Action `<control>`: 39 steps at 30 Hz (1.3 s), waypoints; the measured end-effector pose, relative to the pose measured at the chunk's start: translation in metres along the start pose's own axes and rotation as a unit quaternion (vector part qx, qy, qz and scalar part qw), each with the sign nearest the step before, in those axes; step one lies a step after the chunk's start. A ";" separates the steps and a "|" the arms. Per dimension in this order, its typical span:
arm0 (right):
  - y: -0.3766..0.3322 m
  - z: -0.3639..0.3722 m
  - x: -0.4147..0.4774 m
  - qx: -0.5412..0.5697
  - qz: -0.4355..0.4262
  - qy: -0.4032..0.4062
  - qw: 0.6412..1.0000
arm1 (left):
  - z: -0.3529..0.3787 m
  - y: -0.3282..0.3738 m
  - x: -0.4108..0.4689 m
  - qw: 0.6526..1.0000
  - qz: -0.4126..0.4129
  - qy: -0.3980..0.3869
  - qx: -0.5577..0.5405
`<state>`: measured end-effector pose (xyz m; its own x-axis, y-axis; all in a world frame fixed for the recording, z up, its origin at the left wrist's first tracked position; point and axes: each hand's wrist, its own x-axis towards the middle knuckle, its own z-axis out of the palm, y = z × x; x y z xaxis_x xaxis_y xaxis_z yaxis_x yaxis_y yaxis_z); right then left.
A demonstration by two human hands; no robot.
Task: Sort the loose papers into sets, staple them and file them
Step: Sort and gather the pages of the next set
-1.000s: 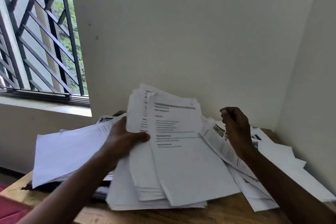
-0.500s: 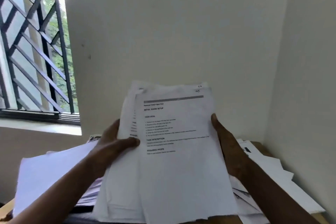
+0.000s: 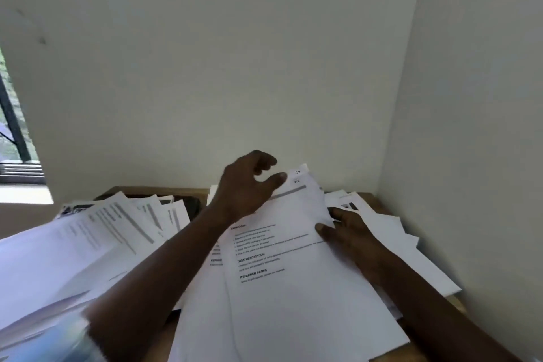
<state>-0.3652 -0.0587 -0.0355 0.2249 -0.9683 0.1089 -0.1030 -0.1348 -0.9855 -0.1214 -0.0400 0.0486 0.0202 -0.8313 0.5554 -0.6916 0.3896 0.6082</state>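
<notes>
The right hand [image 3: 349,235] pinches the right edge of the paper stack [image 3: 293,297], thumb on top. The left hand [image 3: 246,185] hangs over the stack's far edge, fingers loosely spread, holding nothing. Left of the stack, loose sheets [image 3: 88,244] cover the worktop [image 3: 370,199].

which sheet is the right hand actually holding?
The middle top sheet, headed TASK DESCRIPTION: the right hand pinches its right edge. The fanned papers to the left lie unheld.

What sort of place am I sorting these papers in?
Likely a small office or study corner: a wooden desk pushed into the angle of two plain white walls, heaped with printed papers, with a window at the left.
</notes>
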 end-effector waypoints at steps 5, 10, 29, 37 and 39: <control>0.004 -0.004 0.002 -0.028 0.016 0.011 0.999 | 0.058 -0.033 0.007 0.998 -0.009 -0.055 -0.009; 0.007 -0.002 0.004 -0.073 0.015 0.001 0.997 | 0.083 -0.063 0.007 0.990 -0.060 -0.050 -0.121; 0.011 0.008 0.007 -0.140 -0.009 0.150 0.979 | 0.067 -0.069 0.010 0.831 -0.199 0.118 -0.507; 0.005 0.009 0.002 -0.191 -0.011 0.170 0.967 | 0.069 -0.063 0.004 0.916 -0.172 0.069 -0.357; 0.004 0.009 0.002 -0.199 -0.010 0.180 0.963 | 0.071 -0.064 0.003 0.932 -0.154 0.060 -0.324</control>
<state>-0.3566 -0.0590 -0.0399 -0.1122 -0.9654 0.2352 -0.4809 -0.1544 -0.8631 -0.1289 -0.0956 -0.0290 0.2519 -0.9083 0.3339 -0.0591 0.3300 0.9421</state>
